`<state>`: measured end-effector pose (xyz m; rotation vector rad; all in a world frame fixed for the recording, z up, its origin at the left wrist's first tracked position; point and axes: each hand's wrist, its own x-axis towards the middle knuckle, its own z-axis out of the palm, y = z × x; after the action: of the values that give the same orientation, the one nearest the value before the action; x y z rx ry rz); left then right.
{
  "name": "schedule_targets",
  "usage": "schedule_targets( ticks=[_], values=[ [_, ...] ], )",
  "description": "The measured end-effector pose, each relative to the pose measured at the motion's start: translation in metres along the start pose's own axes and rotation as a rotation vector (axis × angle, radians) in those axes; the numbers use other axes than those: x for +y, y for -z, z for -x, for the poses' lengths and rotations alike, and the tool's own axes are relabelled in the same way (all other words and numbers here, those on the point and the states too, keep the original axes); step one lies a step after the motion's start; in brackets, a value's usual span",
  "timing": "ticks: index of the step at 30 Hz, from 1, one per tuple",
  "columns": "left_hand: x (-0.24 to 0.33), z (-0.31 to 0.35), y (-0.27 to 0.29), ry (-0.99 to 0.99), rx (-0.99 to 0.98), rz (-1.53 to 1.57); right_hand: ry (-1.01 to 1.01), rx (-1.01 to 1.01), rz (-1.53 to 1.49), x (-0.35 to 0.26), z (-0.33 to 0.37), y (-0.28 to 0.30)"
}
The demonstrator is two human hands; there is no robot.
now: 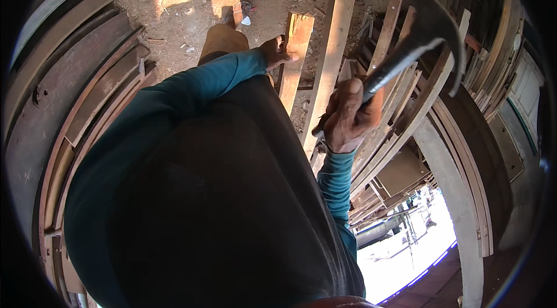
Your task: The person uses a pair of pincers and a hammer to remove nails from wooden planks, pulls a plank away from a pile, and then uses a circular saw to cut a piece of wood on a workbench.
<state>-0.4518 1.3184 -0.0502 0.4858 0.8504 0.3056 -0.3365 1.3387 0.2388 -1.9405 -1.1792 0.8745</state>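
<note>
My right hand is wrapped round the handle of a claw hammer. It is raised at the right, close to the camera, with its dark metal head toward the upper right. My left hand grips the edge of a short wooden board, thumb lying on its face and the other fingers mostly hidden at its edge. The hammer is apart from that board. Just right of the board runs a longer pale plank.
Stacked boards curve along the left side. More planks and slats lean in a pile at the right, beside a grey post. Wood chips and scraps litter the dirt floor. Bright daylight enters at the lower right.
</note>
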Motion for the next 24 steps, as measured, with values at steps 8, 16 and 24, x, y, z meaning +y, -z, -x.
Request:
schedule_targets(
  ticks=[8, 16, 24],
  values=[
    [-0.016, -0.005, -0.003, -0.138, 0.03, 0.011, -0.036, -0.303, 0.575, 0.087, 0.001, -0.015],
    [-0.009, -0.005, -0.006, -0.073, 0.072, 0.024, 0.198, 0.121, -0.179, -0.055, -0.038, 0.003],
    [0.002, 0.002, -0.002, -0.085, 0.015, -0.186, -0.208, -0.394, 0.543, 0.119, 0.015, -0.014]
  ],
)
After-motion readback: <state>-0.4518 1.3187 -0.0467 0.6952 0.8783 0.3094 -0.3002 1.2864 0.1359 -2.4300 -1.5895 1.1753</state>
